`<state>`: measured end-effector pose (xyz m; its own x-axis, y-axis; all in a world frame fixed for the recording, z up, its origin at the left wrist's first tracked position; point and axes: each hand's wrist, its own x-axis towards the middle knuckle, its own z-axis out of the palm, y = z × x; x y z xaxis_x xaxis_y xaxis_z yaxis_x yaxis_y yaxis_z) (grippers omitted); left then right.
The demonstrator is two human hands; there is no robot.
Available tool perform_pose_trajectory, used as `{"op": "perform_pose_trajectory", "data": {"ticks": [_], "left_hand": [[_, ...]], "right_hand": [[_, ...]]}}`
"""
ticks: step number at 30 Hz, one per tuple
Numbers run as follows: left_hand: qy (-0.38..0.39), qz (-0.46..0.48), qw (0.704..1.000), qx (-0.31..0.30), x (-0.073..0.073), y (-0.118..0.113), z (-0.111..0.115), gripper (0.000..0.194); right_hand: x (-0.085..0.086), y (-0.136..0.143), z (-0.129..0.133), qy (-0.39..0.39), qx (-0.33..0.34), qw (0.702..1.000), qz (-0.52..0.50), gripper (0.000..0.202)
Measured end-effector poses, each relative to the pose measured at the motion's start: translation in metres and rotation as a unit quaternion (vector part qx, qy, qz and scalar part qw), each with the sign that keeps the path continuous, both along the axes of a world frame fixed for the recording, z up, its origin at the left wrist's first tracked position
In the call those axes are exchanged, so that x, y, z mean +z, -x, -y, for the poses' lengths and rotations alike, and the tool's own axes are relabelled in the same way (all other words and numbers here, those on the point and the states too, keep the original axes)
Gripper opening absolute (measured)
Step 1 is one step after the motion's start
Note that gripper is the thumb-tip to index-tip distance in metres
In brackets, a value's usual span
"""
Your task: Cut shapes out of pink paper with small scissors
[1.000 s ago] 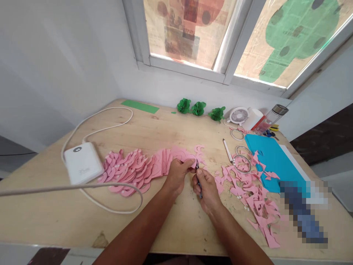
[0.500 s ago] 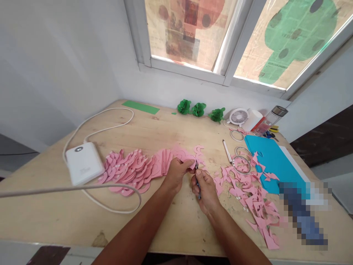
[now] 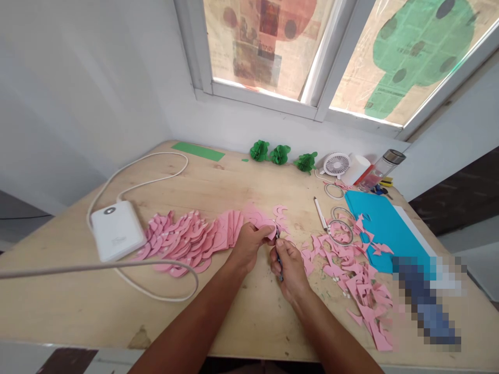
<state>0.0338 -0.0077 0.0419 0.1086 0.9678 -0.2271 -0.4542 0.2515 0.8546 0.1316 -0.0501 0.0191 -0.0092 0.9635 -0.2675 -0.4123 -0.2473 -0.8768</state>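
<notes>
My left hand (image 3: 251, 241) pinches a piece of pink paper (image 3: 270, 232) near the middle of the table. Closed around the handles of small dark scissors (image 3: 279, 255), my right hand (image 3: 290, 265) is just to the right of it. The blades meet the right edge of the pink paper; how far apart they are cannot be made out. Left of my left hand lies a long overlapping row of cut pink paper shapes (image 3: 191, 239). Pink paper scraps (image 3: 360, 285) are heaped to the right of my right hand.
A white power bank (image 3: 117, 231) with a looping cable lies at the left. Green paper flowers (image 3: 279, 155) and a small fan (image 3: 336, 164) stand along the wall. At the right are a pen (image 3: 320, 213), tape rings, a bottle (image 3: 384, 167) and blue sheets (image 3: 393, 228).
The whole view has shifted very slightly. Both hands keep nearly the same place and grip on the paper and scissors.
</notes>
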Motion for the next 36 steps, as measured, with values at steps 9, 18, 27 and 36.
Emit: {"op": "perform_pose_trajectory", "data": {"ticks": [9,18,27,36], "left_hand": [[-0.005,-0.008,1.0,-0.015,0.0068,0.0024,0.0007,0.019],[-0.035,-0.054,0.998,-0.029,0.0001,0.0048,-0.0012,0.019],[-0.023,-0.052,0.997,-0.05,0.0071,0.0084,-0.0018,0.02],[-0.025,-0.014,0.998,-0.06,0.0071,0.0096,-0.003,0.017]], "right_hand": [[0.0021,-0.0002,0.0007,0.001,0.008,1.0,0.012,0.035],[0.0019,-0.0015,0.0001,-0.003,0.009,1.0,0.016,0.032],[0.0045,-0.0021,0.0003,0.005,0.021,1.0,0.008,0.034],[0.0017,-0.0028,0.0004,0.006,0.014,1.0,0.022,0.034]]}}
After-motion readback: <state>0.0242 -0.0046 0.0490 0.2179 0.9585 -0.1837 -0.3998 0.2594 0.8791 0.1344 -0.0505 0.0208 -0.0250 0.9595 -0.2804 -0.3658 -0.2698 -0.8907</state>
